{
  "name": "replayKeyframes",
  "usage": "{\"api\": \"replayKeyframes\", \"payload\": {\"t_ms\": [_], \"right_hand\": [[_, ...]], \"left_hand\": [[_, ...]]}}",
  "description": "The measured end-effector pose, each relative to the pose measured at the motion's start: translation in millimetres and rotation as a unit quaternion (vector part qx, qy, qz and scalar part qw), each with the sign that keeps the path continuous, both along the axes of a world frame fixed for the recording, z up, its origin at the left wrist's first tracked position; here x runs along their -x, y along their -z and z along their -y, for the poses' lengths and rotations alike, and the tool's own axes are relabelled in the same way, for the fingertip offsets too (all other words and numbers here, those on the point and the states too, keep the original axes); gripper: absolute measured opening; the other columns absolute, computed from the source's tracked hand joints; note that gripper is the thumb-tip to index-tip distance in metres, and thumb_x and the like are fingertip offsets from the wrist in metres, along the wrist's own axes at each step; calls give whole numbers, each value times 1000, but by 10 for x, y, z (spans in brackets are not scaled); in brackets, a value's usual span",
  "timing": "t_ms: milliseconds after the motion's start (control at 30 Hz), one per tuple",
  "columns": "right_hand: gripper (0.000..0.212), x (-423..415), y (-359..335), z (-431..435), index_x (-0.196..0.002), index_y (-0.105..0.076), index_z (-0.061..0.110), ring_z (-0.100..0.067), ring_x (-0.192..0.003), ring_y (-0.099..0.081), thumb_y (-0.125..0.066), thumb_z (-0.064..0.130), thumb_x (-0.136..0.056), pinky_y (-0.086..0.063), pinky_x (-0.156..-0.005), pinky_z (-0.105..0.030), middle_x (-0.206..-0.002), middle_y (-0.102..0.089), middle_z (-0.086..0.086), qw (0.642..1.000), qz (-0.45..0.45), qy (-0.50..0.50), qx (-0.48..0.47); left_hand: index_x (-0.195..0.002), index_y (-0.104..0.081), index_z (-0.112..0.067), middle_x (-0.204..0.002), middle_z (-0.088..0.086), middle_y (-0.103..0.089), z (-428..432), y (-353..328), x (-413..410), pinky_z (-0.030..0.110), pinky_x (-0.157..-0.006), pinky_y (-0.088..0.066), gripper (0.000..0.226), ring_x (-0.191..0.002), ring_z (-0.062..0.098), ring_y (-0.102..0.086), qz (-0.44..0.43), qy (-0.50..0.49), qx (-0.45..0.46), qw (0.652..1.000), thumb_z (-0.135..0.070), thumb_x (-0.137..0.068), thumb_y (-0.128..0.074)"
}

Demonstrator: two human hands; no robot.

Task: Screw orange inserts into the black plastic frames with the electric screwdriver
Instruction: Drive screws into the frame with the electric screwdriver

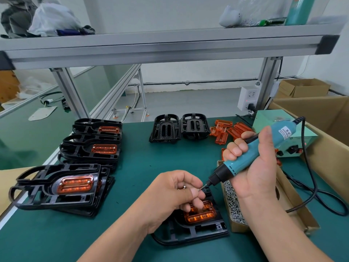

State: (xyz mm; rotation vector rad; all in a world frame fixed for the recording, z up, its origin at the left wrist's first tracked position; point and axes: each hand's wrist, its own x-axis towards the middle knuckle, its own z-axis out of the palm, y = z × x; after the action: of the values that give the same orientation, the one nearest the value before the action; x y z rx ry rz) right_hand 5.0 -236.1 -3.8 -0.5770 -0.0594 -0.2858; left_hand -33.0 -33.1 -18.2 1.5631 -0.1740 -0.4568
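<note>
A black plastic frame (198,233) lies on the green mat near the front, with an orange insert (203,215) seated in it. My left hand (175,193) hovers over the frame and pinches a small screw (199,189) between thumb and forefinger; its lower fingers rest on the insert. My right hand (258,163) grips the teal electric screwdriver (251,157), tilted down to the left. The bit tip (204,185) touches the screw. Part of the frame is hidden under my left hand.
Stacks of frames with orange inserts (75,183) lie at the left. Two bare black frames (179,127) and loose orange inserts (228,130) sit at the back. A cardboard tray of screws (234,205), a teal power box (294,146) and the tool's cable (311,186) are on the right.
</note>
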Motion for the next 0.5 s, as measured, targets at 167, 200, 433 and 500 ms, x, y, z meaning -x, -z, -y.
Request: {"api": "replayKeyframes", "payload": {"t_ms": [167, 200, 433, 500], "right_hand": [[41, 5, -12, -7, -86, -61, 17, -9, -59, -45, -62, 56, -99, -43, -54, -22, -69, -45, 3, 1000, -4, 7, -5], [41, 7, -11, -6, -86, -61, 17, -9, -59, -44, -62, 56, -99, -43, -54, -22, -69, -45, 3, 1000, -6, 7, -7], [41, 5, 4, -3, -87, -62, 17, -10, -59, -45, -65, 57, -97, -44, -55, -22, -70, -45, 3, 1000, -2, 1, -3], [41, 4, 9, 0, -87, -62, 17, -10, -60, -46, -68, 58, -95, -44, -55, -22, -70, -46, 4, 1000, 8, -6, 6]], "left_hand": [[-109, -69, -6, -95, 15, -79, 10, -14, 0, 21, -64, -53, 12, -79, 17, -72, 6, 5, -4, 1000, 0, -100, -65], [-109, -69, -6, -96, 15, -79, 12, -13, 0, 22, -64, -53, 12, -79, 17, -72, 6, 6, -4, 1000, 0, -100, -65], [-110, -69, -5, -95, 14, -79, 12, -21, 12, 21, -63, -53, 13, -77, 16, -72, 6, 6, -7, 1000, 2, -101, -63], [-110, -69, -5, -93, 14, -79, 16, -25, 14, 21, -62, -52, 13, -75, 15, -72, 8, 4, -10, 1000, 2, -101, -63]]}}
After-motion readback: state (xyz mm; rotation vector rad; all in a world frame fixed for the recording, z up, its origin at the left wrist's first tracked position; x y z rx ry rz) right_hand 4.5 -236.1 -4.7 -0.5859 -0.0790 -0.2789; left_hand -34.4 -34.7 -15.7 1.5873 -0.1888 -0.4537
